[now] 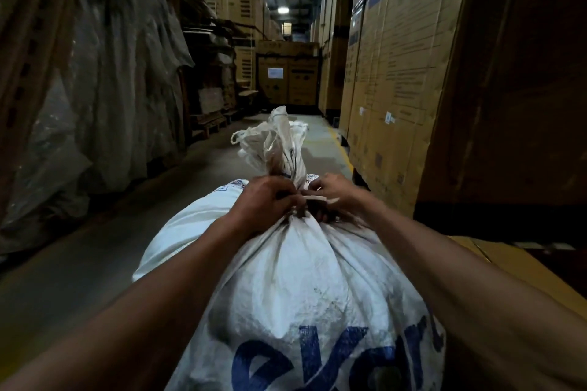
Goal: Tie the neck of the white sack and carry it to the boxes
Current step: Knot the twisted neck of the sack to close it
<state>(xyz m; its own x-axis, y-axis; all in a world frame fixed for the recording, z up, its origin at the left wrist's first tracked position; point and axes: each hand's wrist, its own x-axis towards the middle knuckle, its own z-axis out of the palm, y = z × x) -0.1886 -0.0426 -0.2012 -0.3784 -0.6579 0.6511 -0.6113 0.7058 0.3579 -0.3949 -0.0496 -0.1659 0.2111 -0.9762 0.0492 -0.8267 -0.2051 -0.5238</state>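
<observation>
Fingers of both hands clench the white sack's gathered neck, apparently pinching a tie.

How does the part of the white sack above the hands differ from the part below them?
The gathered top above the neck is narrow, crumpled and flared, while the body of the white sack is wide, full and rounded. The body carries large blue lettering; the top shows only thin dark marks. The top points away down the aisle; the body lies toward the camera. Both are the same white woven material, pinched apart where the left hand and right hand grip the neck.
</observation>
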